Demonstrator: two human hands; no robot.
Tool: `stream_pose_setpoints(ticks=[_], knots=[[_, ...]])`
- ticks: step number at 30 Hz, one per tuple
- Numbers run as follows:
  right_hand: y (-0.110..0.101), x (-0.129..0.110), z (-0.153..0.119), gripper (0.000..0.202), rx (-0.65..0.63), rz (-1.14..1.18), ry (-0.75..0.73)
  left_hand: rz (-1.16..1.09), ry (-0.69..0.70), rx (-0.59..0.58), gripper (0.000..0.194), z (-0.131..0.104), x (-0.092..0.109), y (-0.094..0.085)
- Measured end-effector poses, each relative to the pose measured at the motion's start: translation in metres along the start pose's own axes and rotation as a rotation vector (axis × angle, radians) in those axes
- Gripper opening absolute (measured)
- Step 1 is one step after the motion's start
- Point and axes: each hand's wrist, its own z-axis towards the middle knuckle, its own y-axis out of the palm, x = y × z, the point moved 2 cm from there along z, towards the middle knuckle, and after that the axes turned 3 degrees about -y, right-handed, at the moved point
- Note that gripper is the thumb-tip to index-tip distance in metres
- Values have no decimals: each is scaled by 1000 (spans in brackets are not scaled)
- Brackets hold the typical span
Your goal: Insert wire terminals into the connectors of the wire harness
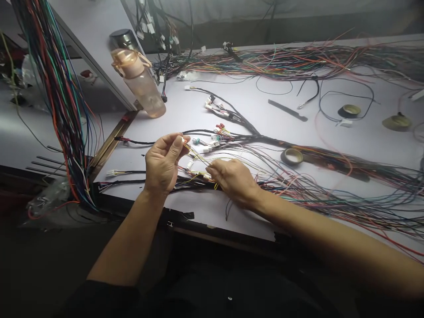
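My left hand (163,164) pinches a small white and orange connector (184,141) between thumb and fingers. Thin yellow and white wires (198,155) run from it down to the right into my right hand (233,179), whose fingers are closed round them. Just behind and between the hands, white and teal connectors (214,144) lie on the table. A black-wrapped harness (273,141) branches toward them from the right. Below the hands, another black-wrapped branch (126,182) runs along the table's front edge.
A bottle (142,84) stands at the back left. Hanging wires (61,97) fill the left side. Tape rolls (292,157) and a dark flat strip (287,110) lie on the white table (245,221). Long loose wires (298,62) stretch across the back, others to the right.
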Motion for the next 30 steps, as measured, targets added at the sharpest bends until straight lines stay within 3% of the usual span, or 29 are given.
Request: stream_pose_setpoints(ticks=[4, 8, 13, 19, 26, 30], knots=[[-22, 14, -18, 38, 245, 190, -80, -37, -44, 27, 24, 12, -2, -1], [-33, 20, -46, 27, 379, 103, -124, -47, -94, 34, 23, 16, -6, -3], [-15, 12, -65, 24, 342, -135, -255, -65, -96, 7, 21, 16, -5, 1], [3, 9, -68, 17, 291, -162, -329, -103, -103, 21, 23, 13, -18, 3], [-3, 7, -64, 17, 227, -171, -268, -127, -135, 115, 25, 4, -29, -13], [-7, -11, -52, 35, 250, -178, -262, -148, -153, 105, 24, 2, -28, -16]])
